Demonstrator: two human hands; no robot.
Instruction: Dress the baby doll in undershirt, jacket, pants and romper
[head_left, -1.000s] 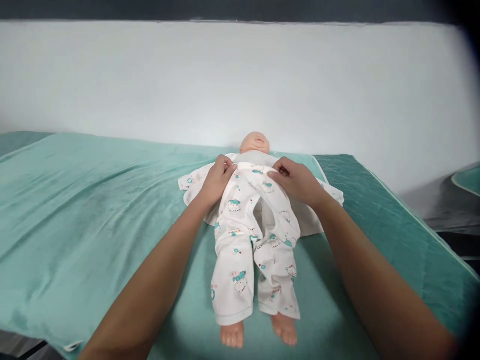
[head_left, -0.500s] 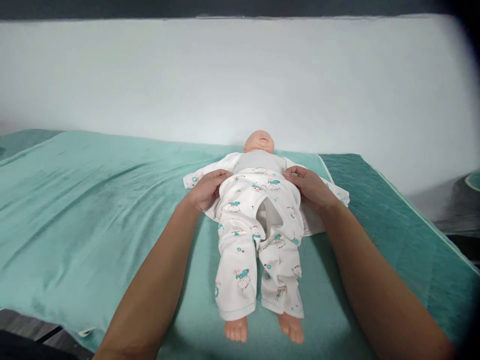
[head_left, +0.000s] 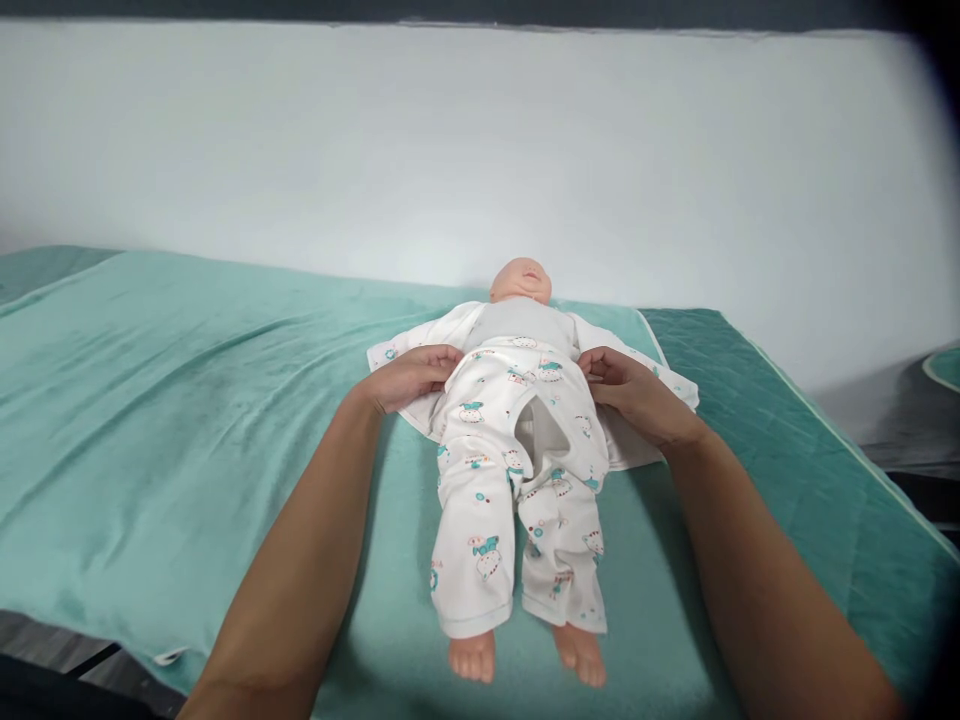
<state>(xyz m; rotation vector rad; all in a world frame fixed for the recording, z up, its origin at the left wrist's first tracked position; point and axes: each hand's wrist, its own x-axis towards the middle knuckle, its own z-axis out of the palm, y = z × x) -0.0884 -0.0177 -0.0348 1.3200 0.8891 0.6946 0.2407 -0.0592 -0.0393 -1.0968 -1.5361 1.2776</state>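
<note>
A baby doll [head_left: 522, 278] lies on its back, head at the far end and bare feet towards me. It wears white printed baby pants [head_left: 480, 500] with an open crotch, pulled up to its waist. A white printed baby jacket [head_left: 439, 330] lies spread beneath it, its sleeves out to both sides. My left hand [head_left: 411, 380] is closed at the left side of the waistband, its fingertips pressed together on the cloth. At the waistband's right side, my right hand [head_left: 634, 392] has its fingers bent in against the pants; the fingertips are partly hidden.
Under the doll is a light green sheet [head_left: 187, 400], wrinkled on the left. A darker green quilted cover [head_left: 810, 470] shows along the right side. Behind the bed stands a pale wall [head_left: 375, 150]. Grey floor [head_left: 45, 640] shows at the lower left.
Both hands have shifted slightly outward along the sides of the waistband, the right one a little lower. The doll and its clothes lie almost as before.
</note>
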